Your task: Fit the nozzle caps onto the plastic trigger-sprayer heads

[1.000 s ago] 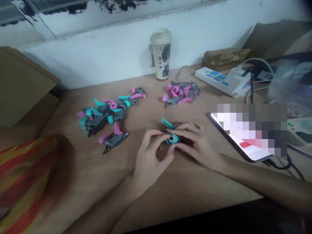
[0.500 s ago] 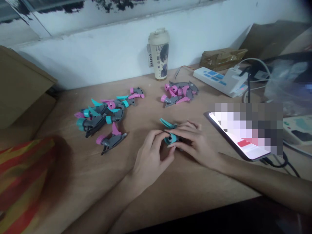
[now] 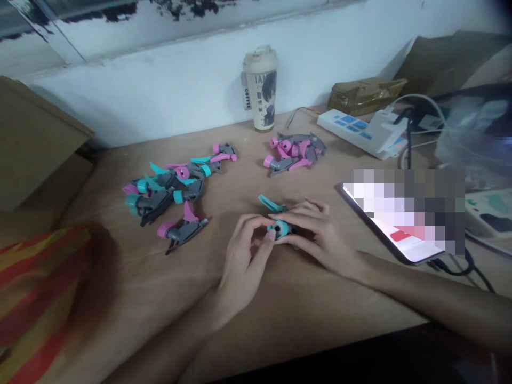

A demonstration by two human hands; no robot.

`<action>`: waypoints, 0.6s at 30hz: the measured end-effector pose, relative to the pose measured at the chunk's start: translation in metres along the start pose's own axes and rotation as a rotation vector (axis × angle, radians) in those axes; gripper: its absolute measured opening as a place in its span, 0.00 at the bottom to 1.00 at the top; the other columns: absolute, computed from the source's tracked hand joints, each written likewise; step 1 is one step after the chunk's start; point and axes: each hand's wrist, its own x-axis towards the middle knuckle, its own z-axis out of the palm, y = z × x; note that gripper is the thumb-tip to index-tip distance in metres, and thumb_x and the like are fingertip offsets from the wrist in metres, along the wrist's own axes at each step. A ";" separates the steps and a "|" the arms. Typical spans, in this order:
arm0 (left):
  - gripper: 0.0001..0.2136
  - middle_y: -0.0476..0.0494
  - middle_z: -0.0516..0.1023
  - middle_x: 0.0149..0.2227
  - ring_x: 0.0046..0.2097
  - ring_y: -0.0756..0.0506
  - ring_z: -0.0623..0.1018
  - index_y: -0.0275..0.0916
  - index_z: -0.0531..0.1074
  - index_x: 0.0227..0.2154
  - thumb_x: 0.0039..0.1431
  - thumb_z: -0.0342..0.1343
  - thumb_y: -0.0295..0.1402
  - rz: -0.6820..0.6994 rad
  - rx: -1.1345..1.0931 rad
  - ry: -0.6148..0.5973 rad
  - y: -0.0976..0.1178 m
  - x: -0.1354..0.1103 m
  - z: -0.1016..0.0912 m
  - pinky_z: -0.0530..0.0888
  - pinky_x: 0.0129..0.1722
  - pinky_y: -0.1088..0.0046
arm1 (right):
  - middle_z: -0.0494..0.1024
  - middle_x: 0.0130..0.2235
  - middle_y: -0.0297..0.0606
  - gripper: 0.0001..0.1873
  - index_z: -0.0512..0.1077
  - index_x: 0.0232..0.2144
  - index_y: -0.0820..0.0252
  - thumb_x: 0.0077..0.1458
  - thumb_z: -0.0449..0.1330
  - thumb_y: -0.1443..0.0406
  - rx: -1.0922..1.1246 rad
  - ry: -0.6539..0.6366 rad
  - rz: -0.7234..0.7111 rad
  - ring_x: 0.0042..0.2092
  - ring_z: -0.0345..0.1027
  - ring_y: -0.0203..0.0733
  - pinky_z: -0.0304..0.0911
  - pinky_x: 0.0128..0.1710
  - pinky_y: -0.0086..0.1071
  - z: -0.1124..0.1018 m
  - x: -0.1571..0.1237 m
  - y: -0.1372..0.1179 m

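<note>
Between my hands is a grey trigger spray head with a teal trigger and a teal screw collar (image 3: 283, 228); the collar's open end faces me. My right hand (image 3: 322, 232) is closed around the spray head, its fingers hiding most of the grey body. With thumb and fingertips, my left hand (image 3: 245, 258) pinches the collar from the left. The teal trigger (image 3: 271, 204) sticks out behind the fingers. Left of my hands, a spray head with pink parts (image 3: 184, 232) lies on its own, near a pile of teal and pink spray heads (image 3: 156, 198).
More pink and grey spray heads (image 3: 296, 152) lie farther back. A coffee tumbler (image 3: 262, 90) stands by the wall. A lit phone (image 3: 400, 234), cables and a white power strip (image 3: 356, 128) lie at the right. Striped cloth (image 3: 44, 298) is at the left edge.
My left thumb has moved up onto the collar and now presses against it. The spray head has shifted slightly left. The other spray heads have stayed in place.
</note>
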 end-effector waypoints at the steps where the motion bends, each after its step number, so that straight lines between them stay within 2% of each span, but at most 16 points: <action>1: 0.05 0.46 0.68 0.42 0.44 0.48 0.70 0.41 0.67 0.40 0.63 0.48 0.31 0.000 0.007 0.006 -0.001 0.000 0.000 0.70 0.41 0.72 | 0.76 0.46 0.32 0.18 0.67 0.51 0.46 0.58 0.56 0.60 0.005 0.000 0.000 0.49 0.66 0.41 0.50 0.52 0.42 0.000 0.000 0.000; 10: 0.02 0.47 0.68 0.39 0.42 0.49 0.71 0.40 0.67 0.35 0.62 0.50 0.30 0.068 0.083 -0.103 -0.004 0.010 -0.010 0.68 0.41 0.73 | 0.76 0.43 0.34 0.18 0.68 0.50 0.49 0.57 0.57 0.60 0.023 -0.033 -0.004 0.49 0.65 0.41 0.49 0.53 0.42 0.000 0.000 -0.002; 18: 0.03 0.48 0.69 0.38 0.43 0.49 0.72 0.39 0.67 0.33 0.61 0.52 0.32 0.093 0.075 -0.194 -0.011 0.017 -0.020 0.68 0.45 0.72 | 0.75 0.40 0.32 0.17 0.69 0.47 0.52 0.54 0.60 0.61 0.026 -0.012 -0.047 0.47 0.65 0.38 0.43 0.55 0.42 0.001 -0.002 -0.004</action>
